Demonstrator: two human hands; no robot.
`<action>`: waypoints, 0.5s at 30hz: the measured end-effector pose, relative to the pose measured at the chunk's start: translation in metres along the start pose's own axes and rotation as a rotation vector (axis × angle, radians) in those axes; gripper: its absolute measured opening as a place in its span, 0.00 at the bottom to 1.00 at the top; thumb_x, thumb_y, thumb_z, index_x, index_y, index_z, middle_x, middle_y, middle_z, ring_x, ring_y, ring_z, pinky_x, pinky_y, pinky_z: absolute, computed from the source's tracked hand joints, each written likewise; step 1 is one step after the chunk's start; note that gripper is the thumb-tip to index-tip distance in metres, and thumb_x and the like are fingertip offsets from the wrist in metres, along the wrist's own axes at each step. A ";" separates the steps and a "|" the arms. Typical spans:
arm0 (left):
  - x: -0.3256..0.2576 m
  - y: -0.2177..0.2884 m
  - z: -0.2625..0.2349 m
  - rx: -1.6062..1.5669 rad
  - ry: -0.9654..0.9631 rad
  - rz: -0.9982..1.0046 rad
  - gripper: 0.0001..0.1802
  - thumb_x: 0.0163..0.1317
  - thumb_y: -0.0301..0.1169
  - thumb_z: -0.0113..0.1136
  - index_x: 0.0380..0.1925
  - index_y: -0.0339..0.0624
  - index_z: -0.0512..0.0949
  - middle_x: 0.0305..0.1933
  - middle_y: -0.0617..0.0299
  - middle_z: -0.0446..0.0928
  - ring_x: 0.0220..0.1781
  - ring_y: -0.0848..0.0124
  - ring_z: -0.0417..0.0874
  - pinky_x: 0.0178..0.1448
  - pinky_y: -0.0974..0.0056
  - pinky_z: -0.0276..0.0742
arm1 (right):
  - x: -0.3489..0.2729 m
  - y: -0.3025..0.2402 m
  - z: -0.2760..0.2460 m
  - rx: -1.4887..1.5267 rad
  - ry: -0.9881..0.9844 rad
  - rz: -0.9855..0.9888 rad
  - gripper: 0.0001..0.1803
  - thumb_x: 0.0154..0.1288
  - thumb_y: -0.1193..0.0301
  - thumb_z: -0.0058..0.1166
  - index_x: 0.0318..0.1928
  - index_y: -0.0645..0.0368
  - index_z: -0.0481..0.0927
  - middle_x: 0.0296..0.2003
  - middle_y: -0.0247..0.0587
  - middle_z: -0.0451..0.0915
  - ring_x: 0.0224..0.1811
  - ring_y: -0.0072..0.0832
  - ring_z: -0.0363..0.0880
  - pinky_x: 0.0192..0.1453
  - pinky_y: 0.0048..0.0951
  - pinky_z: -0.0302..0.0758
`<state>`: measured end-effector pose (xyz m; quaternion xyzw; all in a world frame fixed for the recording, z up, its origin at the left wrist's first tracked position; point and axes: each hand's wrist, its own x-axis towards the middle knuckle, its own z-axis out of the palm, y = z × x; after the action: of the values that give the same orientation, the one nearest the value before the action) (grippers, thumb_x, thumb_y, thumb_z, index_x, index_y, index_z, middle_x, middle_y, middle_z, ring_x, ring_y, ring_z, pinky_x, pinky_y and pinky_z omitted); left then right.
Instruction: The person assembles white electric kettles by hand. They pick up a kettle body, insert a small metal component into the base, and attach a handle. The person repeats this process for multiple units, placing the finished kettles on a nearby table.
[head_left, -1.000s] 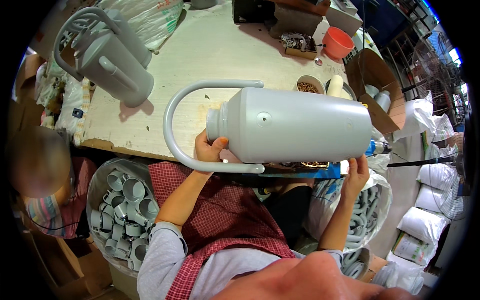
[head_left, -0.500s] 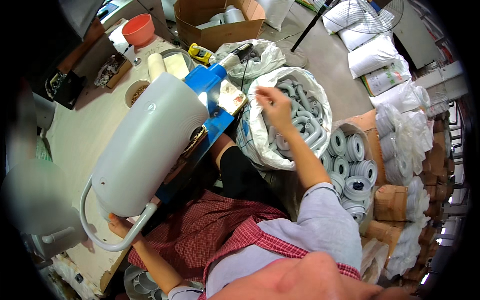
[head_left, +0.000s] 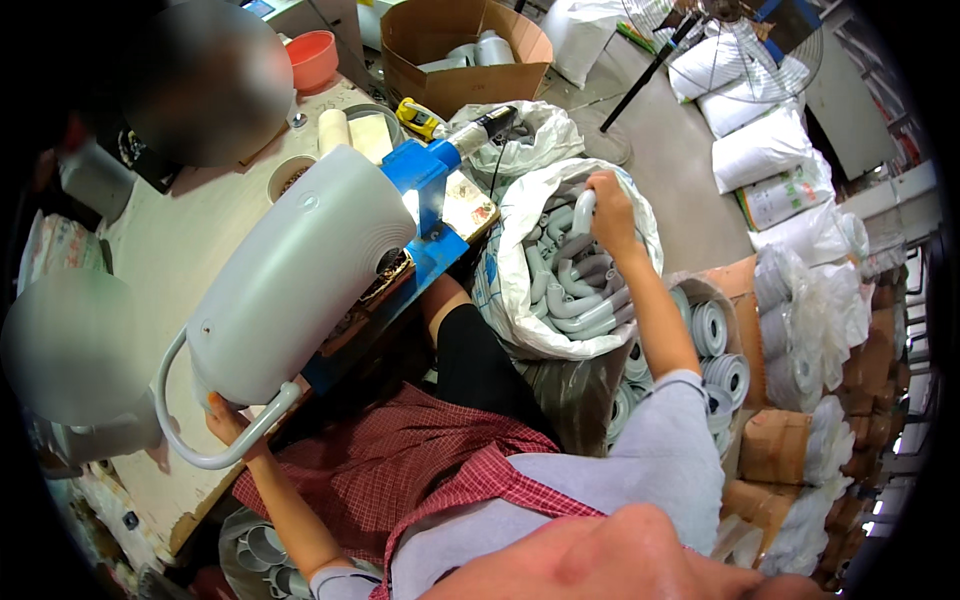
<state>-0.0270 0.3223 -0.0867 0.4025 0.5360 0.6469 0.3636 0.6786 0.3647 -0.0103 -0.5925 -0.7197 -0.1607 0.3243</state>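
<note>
Grey jug body (head_left: 295,270) lay slanted across the near edge of the table (head_left: 205,245), its base end just beside the blue fixture (head_left: 432,235); contact there was unclear. Left hand (head_left: 226,418) was at the neck end, thumb against the body; hidden fingers, so couldn't tell how far they were closed. Right hand (head_left: 612,215) was closed around one end of a curved grey handle (head_left: 585,212) at the white bag (head_left: 495,285). Good practice here: draw that handle out along its own line so neighbours didn't snag or scuff it; left hand steady underneath so the body couldn't roll or tip. Count: one body in work, one hoop handle (head_left: 200,458) on it, one curved handle gripped, one blue fixture, one red bowl (head_left: 314,62), one open cardboard box (head_left: 430,90) behind. Loose handles in the bag overlapped too much to count.
</note>
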 end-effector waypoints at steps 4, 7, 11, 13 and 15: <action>-0.009 0.005 0.030 0.006 0.065 -0.028 0.27 0.69 0.46 0.58 0.49 0.26 0.76 0.46 0.55 0.81 0.46 0.69 0.79 0.53 0.63 0.74 | 0.059 -0.079 -0.046 0.096 0.081 -0.253 0.25 0.46 0.84 0.62 0.46 0.55 0.71 0.41 0.45 0.78 0.33 0.44 0.80 0.32 0.41 0.77; -0.010 0.014 0.046 0.152 0.048 -0.002 0.23 0.68 0.43 0.60 0.44 0.28 0.79 0.40 0.58 0.82 0.40 0.71 0.79 0.47 0.65 0.75 | 0.105 -0.137 -0.046 0.198 0.175 -0.368 0.27 0.44 0.84 0.64 0.47 0.54 0.72 0.43 0.45 0.79 0.32 0.41 0.81 0.33 0.38 0.78; -0.018 0.032 0.068 0.094 0.008 0.035 0.22 0.63 0.43 0.65 0.40 0.30 0.80 0.37 0.58 0.82 0.40 0.72 0.79 0.42 0.64 0.76 | 0.168 -0.237 -0.050 0.244 0.039 -0.477 0.32 0.47 0.77 0.65 0.57 0.55 0.74 0.40 0.42 0.79 0.37 0.38 0.80 0.38 0.36 0.77; -0.015 0.034 0.073 0.167 0.002 0.072 0.22 0.60 0.43 0.67 0.41 0.32 0.81 0.35 0.56 0.83 0.40 0.70 0.81 0.39 0.65 0.77 | 0.193 -0.283 -0.056 0.233 -0.077 -0.600 0.30 0.49 0.72 0.66 0.56 0.56 0.76 0.37 0.40 0.77 0.36 0.39 0.77 0.39 0.37 0.74; -0.017 0.062 0.087 0.118 0.026 0.136 0.21 0.57 0.43 0.68 0.39 0.35 0.83 0.32 0.54 0.83 0.39 0.65 0.83 0.47 0.60 0.77 | 0.208 -0.315 -0.039 0.229 -0.092 -0.804 0.26 0.49 0.69 0.69 0.51 0.56 0.77 0.35 0.40 0.77 0.35 0.40 0.77 0.38 0.37 0.74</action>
<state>0.0567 0.3320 -0.0192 0.4503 0.5493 0.6425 0.2877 0.3697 0.4190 0.2039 -0.2311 -0.9206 -0.1668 0.2669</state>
